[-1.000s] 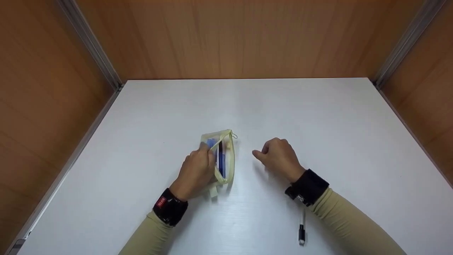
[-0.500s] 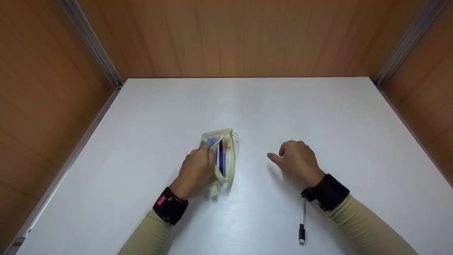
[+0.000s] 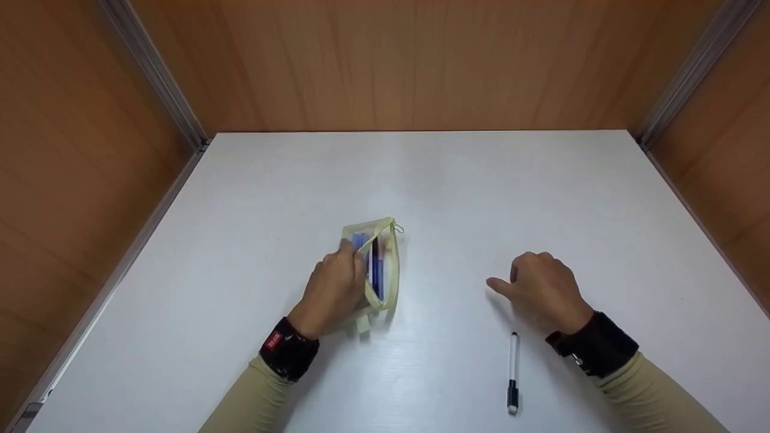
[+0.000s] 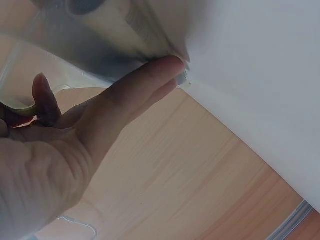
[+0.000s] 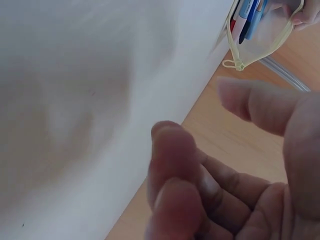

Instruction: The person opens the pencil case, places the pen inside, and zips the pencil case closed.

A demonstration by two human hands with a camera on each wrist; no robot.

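Note:
A pale yellow see-through pouch [image 3: 390, 273] lies at the middle of the white table [image 3: 457, 192], its mouth held open. My left hand [image 3: 352, 255] pinches the pouch's left rim. Blue and dark pens [image 3: 376, 267] show inside it. In the left wrist view the fingers [image 4: 140, 85] lie against the pouch [image 4: 100, 30]. My right hand [image 3: 505, 279] hovers over the table to the right, loosely curled and holding nothing. A white pen with a black cap [image 3: 513, 373] lies just below that hand. The right wrist view shows empty fingers [image 5: 172, 150] and the pouch [image 5: 260, 30] far off.
Wooden walls [image 3: 409, 60] close in the table at the back and on both sides. Metal rails [image 3: 153, 72] run down the corners. The table's left edge meets a rail [image 3: 90, 313].
My right hand has drawn back to the right and towards me, away from the pouch, uncovering the whole pen. The left hand and pouch have stayed put.

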